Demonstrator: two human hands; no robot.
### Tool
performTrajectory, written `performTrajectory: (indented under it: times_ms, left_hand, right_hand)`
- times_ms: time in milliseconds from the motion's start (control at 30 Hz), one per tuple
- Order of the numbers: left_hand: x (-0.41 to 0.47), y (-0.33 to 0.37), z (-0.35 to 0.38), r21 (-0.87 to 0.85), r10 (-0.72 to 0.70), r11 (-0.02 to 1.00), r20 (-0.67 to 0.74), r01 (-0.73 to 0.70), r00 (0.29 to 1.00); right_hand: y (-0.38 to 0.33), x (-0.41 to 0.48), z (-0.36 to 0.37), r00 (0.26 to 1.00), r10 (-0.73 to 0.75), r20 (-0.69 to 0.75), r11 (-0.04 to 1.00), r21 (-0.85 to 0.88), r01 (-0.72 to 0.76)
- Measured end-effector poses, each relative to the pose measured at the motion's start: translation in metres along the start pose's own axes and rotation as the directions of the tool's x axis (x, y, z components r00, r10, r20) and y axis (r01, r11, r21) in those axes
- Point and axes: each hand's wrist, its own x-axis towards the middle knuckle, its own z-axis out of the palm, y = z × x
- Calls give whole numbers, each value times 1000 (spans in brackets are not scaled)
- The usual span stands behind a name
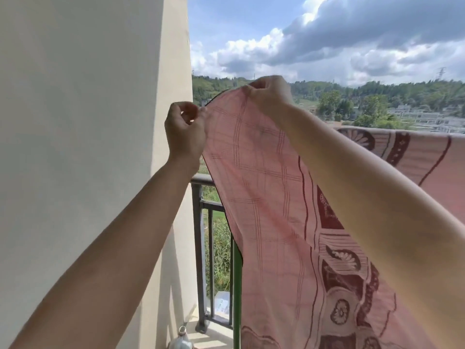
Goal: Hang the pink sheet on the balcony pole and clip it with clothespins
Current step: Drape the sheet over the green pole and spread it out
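Observation:
The pink sheet (271, 197), patterned with dark red checks and flowers, hangs in front of me and runs off to the right, where it lies draped along a high line. My left hand (185, 129) pinches the sheet's top edge near the wall. My right hand (269, 93) pinches the same edge a little higher and to the right, lifting it into a hump. The pole under the sheet is hidden by the fabric. No clothespin shows in either hand.
A cream wall (88, 122) fills the left. A dark balcony railing (200, 238) stands below my hands, with a green upright post (237, 293) beside it. A bottle (181, 338) stands on the floor by the wall. Hills and buildings lie beyond.

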Motion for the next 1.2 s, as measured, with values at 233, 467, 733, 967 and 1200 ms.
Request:
performTrajectory:
  times_ms: [233,467,733,967,1200]
  left_hand:
    - [-11,-73,-32,483,-224,862,91,154,970]
    - [-22,-75,-6,225,-552,829,194,511,811]
    - [-19,-57,13,125,-658,743,319,658,682]
    - [-7,-55,7,79,-340,921,-311,380,888]
    - [-17,-52,34,581,107,812,-242,56,964]
  right_hand:
    - [26,-25,10,896,98,433,735,-638,228]
    - [41,-45,-16,938,-193,287,600,-722,344]
    - [70,-81,-32,878,-419,232,397,-823,407]
    - [85,-97,-69,914,-392,104,392,-880,268]
    - [121,-136,-142,923,-384,5,334,-931,144]
